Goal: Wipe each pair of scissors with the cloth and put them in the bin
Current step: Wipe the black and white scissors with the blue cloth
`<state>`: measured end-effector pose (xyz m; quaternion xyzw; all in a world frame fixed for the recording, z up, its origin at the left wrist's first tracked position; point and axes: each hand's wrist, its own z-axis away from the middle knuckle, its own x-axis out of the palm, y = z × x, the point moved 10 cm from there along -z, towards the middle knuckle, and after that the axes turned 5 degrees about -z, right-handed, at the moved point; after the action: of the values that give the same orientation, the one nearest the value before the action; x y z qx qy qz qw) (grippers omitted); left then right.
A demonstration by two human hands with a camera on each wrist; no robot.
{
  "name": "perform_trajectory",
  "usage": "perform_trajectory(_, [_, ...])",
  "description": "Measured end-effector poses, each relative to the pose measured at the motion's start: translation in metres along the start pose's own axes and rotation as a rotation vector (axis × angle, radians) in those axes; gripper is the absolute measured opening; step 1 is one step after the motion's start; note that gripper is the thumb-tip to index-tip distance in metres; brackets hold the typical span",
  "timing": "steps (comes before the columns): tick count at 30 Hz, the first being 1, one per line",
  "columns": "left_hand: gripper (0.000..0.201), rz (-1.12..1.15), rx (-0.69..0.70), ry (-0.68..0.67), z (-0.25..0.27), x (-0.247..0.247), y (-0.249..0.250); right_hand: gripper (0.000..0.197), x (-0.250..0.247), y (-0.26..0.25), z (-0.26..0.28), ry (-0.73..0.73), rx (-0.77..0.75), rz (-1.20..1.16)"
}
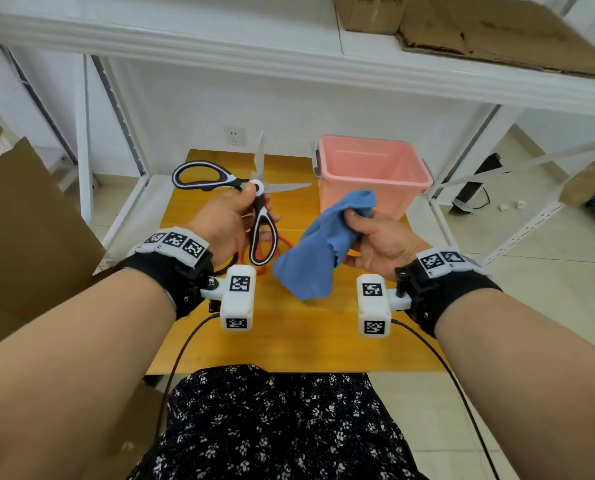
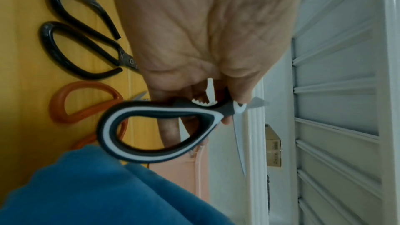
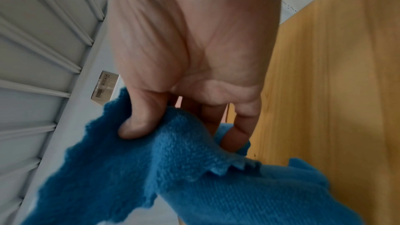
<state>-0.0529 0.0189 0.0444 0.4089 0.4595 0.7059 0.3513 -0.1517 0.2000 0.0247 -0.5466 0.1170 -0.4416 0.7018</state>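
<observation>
My left hand (image 1: 233, 216) grips black-and-white scissors (image 1: 261, 233) near the pivot, above the wooden table (image 1: 289, 341); the blades are spread wide, one pointing up, one pointing right. In the left wrist view the same scissors (image 2: 155, 131) show a handle loop below my left hand (image 2: 205, 74). My right hand (image 1: 369, 233) holds a blue cloth (image 1: 317, 251) bunched between thumb and fingers, hanging down; the cloth (image 3: 173, 168) is pinched by my right hand (image 3: 173, 117). The pink bin (image 1: 372, 174) stands at the back right, empty as far as I see.
Black-handled scissors (image 2: 82, 47) and orange-handled scissors (image 2: 82, 102) lie on the table under my left hand; the orange handles (image 1: 282, 244) peek out in the head view. A white shelf frame (image 1: 289, 64) surrounds the table, with cardboard (image 1: 497, 32) on top.
</observation>
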Motion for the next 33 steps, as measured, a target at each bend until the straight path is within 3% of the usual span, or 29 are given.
perform_trajectory(4, [0.018, -0.041, 0.022, -0.03, 0.0, 0.009, 0.003, 0.039, 0.01, 0.007, -0.001, -0.044, 0.009, 0.003])
perform_trajectory(8, [0.014, -0.046, 0.012, 0.009, -0.003, 0.015, -0.001, 0.022, 0.023, 0.006, -0.003, -0.053, -0.025, -0.013])
perform_trajectory(12, [0.011, 0.044, -0.031, 0.044, -0.004, 0.018, -0.009, 0.041, 0.037, 0.001, -0.006, -0.082, -0.092, -0.058])
perform_trajectory(18, [0.008, 0.295, -0.12, 0.146, -0.003, 0.012, -0.017, 0.041, 0.04, -0.011, -0.008, -0.117, -0.166, -0.205])
perform_trajectory(24, [0.009, 0.332, -0.167, 0.17, 0.0, 0.018, -0.019, 0.043, 0.049, -0.009, -0.008, -0.129, -0.178, -0.191])
perform_trajectory(27, [0.015, 0.363, -0.172, 0.159, 0.002, 0.022, -0.02, 0.033, 0.046, -0.015, -0.01, -0.049, -0.223, -0.153])
perform_trajectory(33, [0.002, 0.351, -0.17, 0.131, 0.007, 0.032, -0.019, 0.027, 0.038, -0.02, -0.017, 0.072, -0.236, -0.066])
